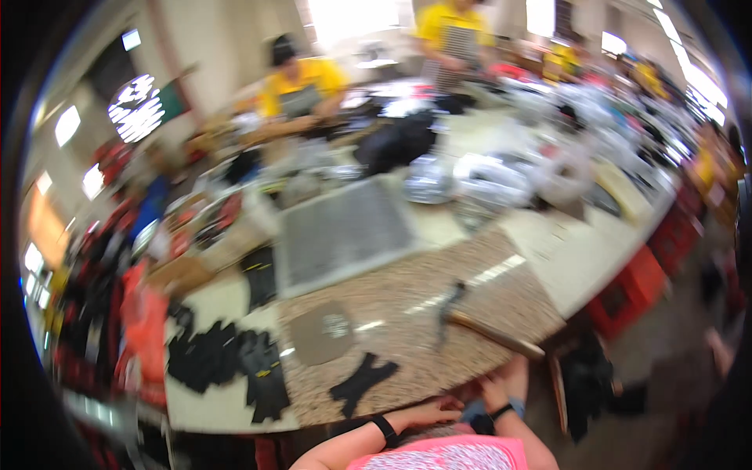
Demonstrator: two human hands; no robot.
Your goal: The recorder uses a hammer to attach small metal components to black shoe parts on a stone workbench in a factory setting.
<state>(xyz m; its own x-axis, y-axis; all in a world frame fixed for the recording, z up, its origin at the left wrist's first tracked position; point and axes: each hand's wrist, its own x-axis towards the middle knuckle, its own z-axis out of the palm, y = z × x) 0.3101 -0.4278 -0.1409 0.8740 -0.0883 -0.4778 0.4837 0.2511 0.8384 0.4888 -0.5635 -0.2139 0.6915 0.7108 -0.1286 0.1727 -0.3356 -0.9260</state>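
Observation:
My left hand (435,411) rests at the near edge of the speckled stone slab (407,345), a dark band on its wrist. My right hand (495,394) is just to its right, low by the slab's edge, also with a dark wristband. The fingers of both look loosely apart, though blurred, and I see nothing held in them. A hammer (493,334) with a wooden handle lies on the slab, its handle end past the edge above my right hand. Black crossed strips (363,384) lie left of my hands, with a brown-grey flat pad (321,333) behind them.
Black strap-like pieces (262,376) are heaped on the left of the table. A grey sheet (342,235) lies beyond the slab, with clear plastic bags (493,180) to its right. Red crates (627,290) stand below the right edge. Co-workers in yellow (301,86) work across the table.

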